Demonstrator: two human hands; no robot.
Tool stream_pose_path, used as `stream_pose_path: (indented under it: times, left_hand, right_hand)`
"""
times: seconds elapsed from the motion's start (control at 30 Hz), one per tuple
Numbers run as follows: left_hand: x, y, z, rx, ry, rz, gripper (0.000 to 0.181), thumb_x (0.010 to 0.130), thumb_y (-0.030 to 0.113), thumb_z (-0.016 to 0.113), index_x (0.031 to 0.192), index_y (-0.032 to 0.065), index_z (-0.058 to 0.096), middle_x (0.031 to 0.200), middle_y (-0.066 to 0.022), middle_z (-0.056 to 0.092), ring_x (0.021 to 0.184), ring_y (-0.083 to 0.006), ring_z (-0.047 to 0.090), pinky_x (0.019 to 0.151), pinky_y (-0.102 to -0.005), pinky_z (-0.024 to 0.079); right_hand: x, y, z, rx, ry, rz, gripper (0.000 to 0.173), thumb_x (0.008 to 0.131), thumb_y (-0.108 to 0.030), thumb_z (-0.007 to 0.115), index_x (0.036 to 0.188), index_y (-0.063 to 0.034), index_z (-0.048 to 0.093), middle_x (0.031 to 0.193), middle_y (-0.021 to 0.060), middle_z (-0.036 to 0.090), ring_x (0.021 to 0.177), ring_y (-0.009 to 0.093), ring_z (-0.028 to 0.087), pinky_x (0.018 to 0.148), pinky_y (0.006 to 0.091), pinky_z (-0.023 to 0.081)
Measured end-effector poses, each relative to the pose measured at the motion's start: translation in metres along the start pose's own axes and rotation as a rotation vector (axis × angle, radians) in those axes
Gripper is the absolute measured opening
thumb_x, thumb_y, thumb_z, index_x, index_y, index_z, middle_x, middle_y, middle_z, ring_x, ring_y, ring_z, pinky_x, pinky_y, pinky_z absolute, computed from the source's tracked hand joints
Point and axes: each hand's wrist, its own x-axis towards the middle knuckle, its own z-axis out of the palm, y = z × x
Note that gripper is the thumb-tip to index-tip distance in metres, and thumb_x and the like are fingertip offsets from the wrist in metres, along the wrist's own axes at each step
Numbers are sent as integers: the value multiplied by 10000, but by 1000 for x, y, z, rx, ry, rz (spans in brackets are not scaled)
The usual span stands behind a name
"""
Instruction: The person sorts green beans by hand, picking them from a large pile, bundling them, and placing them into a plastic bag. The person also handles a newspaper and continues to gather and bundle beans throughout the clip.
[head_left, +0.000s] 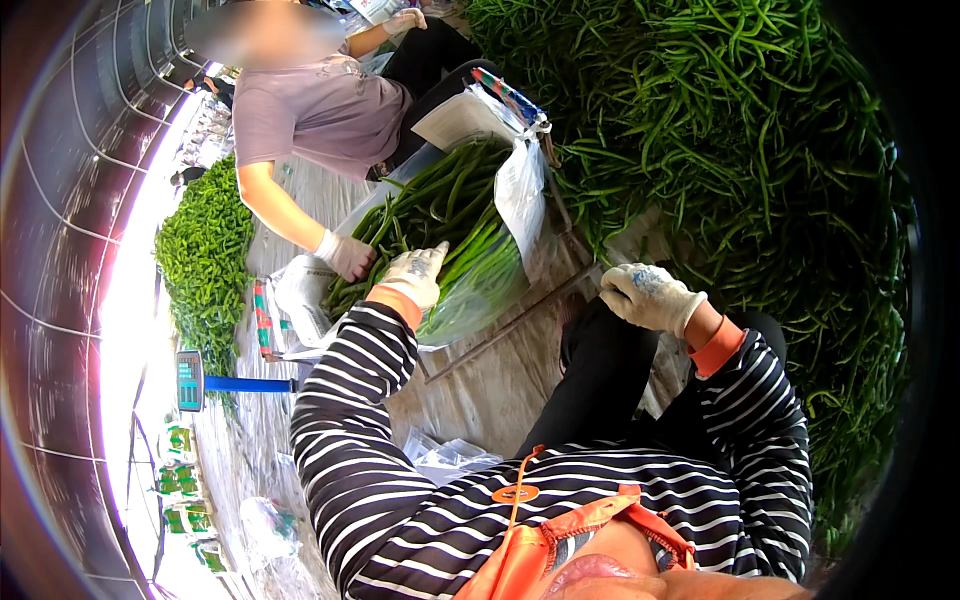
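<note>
My left hand (416, 276), in a white knitted work glove, lies on long green chili peppers (427, 202) at the near side of a clear plastic bag (480, 304). One of its fingers points outward; its palm side is hidden, so I cannot tell whether it grips any peppers. The bag hangs open in a metal frame (517, 322), its edges gathered at striped end bars. My right hand (651, 297), gloved too, is curled above my knee, with nothing visible in it. Across the bag, a co-worker's gloved hand (349, 256) touches the peppers on the left.
A large heap of green peppers (720, 150) spreads along the right, and another pile (206, 262) lies at left. The co-worker (322, 112) sits opposite. A scale display (190, 381) on a blue post stands left. Plastic bags (450, 456) lie beside me on the ground sheet.
</note>
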Motion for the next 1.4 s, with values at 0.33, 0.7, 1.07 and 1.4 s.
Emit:
stream_pose_path:
  times: [0.33, 0.7, 1.07, 1.4]
  left_hand:
    - [3, -10, 46, 317, 157, 71, 722, 911, 141, 502, 1555, -2, 208, 1577, -146, 354, 1433, -265, 375, 1192, -454, 251]
    - [30, -16, 35, 209, -103, 88, 737, 872, 80, 473, 1561, 26, 216, 1456, -144, 489, 1335, -286, 478, 1154, -355, 322]
    - [18, -1, 21, -381, -65, 87, 792, 941, 303, 546, 1562, -5, 163, 1479, -269, 435, 1382, -378, 420, 1147, -399, 347]
    - [28, 14, 39, -252, 84, 145, 742, 967, 361, 540, 1551, 21, 234, 1429, -246, 484, 1321, -379, 473, 1098, -427, 390]
  right_hand:
    - [0, 9, 5, -39, 44, -85, 190, 926, -236, 610, 945, -48, 599, 783, 163, 664, 758, 371, 660, 660, 457, 523]
    - [6, -1, 5, -24, -15, 10, 221, 940, -261, 591, 917, -46, 637, 829, 176, 686, 831, 377, 671, 729, 454, 538]
    - [4, 0, 3, -92, -44, 43, 258, 952, -290, 565, 911, -46, 640, 842, 176, 696, 828, 380, 679, 729, 462, 548]
    - [7, 3, 5, -121, -25, 13, 277, 956, -291, 562, 886, -36, 642, 812, 182, 699, 788, 385, 678, 712, 476, 550]
